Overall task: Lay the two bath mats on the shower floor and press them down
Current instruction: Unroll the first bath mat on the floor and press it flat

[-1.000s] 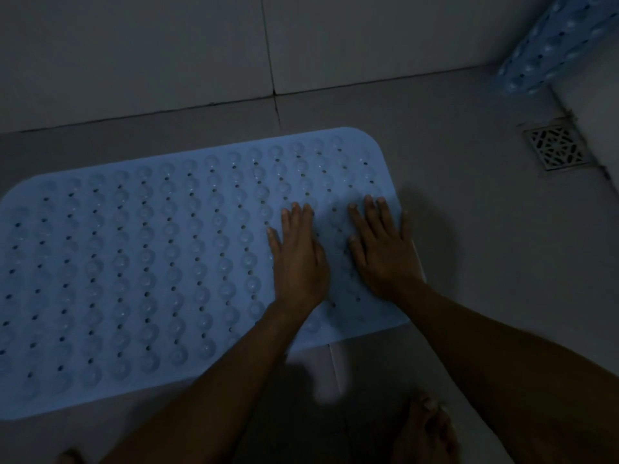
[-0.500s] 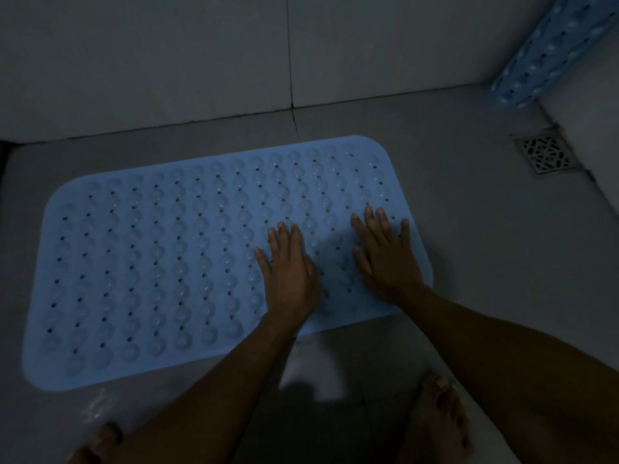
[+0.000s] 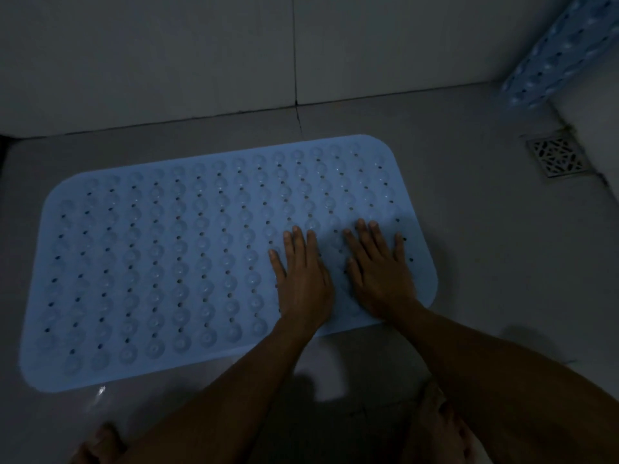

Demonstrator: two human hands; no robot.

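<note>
While the light is dim, the head view shows a pale blue bath mat [image 3: 174,262] lying flat on the shower floor [image 3: 485,262], its long far edge near the wall. Both hands lie on the mat's right end near its front edge, side by side: the left hand [image 3: 303,283] and the right hand [image 3: 380,277] rest palm down, fingers straight, gripping nothing. A second mat [image 3: 552,58] leans rolled in the far right corner, above the floor drain [image 3: 557,157]

Bare shower floor [image 3: 469,212] is lying open right of the blue bath mat [image 3: 167,262], with the drain grate [image 3: 557,158] and rolled mat [image 3: 562,55] crowding the far corner.
</note>
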